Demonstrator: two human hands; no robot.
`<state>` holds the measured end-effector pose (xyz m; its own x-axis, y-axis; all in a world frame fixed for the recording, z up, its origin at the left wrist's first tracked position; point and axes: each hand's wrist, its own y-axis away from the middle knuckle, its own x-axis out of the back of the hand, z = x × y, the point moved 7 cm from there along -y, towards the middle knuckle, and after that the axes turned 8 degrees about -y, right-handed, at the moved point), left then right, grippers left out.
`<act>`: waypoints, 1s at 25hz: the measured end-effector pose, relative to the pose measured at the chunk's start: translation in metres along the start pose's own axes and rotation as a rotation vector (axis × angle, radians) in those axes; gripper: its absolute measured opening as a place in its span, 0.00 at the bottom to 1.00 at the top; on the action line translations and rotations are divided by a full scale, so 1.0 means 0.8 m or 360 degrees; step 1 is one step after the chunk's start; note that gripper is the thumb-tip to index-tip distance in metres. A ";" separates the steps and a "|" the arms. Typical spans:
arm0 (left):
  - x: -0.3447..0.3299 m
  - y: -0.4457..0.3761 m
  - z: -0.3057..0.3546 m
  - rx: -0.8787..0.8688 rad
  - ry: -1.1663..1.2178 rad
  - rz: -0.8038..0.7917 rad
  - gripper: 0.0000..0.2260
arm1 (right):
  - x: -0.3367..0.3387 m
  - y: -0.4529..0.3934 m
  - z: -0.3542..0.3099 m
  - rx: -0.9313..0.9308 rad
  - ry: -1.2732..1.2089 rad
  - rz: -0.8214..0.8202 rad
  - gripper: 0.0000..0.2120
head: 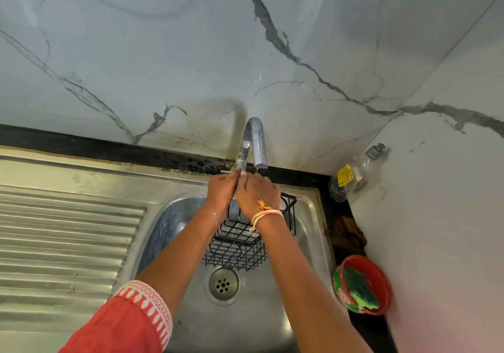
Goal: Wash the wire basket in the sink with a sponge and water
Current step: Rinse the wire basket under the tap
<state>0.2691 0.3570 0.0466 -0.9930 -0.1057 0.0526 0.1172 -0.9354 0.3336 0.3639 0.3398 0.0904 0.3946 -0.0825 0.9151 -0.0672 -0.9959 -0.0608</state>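
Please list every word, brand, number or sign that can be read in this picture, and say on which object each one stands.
No text here can be read with certainty.
Yellow label on the clear pump bottle: has small print, too small and blurred to read.
Red tub holding the green scrub pad: white lettering on its green side band, distorted and unreadable.
Tap, sink and wire basket: no markings visible.
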 end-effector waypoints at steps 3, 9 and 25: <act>0.017 -0.002 -0.009 0.0125 0.0050 0.0044 0.15 | 0.008 -0.010 0.049 -0.0240 -0.0010 -0.0135 0.32; 0.014 0.002 -0.013 0.0124 0.0170 0.0156 0.15 | -0.008 0.015 -0.006 0.0080 0.0081 0.0013 0.27; 0.054 0.000 -0.028 0.0615 0.0561 0.0609 0.07 | 0.006 0.087 -0.003 0.0754 -0.0138 0.0166 0.20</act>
<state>0.2256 0.3444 0.0277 -0.8173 -0.5736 -0.0552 0.3952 -0.6277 0.6706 0.3591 0.2701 0.0911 0.4840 -0.1655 0.8593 0.3057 -0.8881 -0.3432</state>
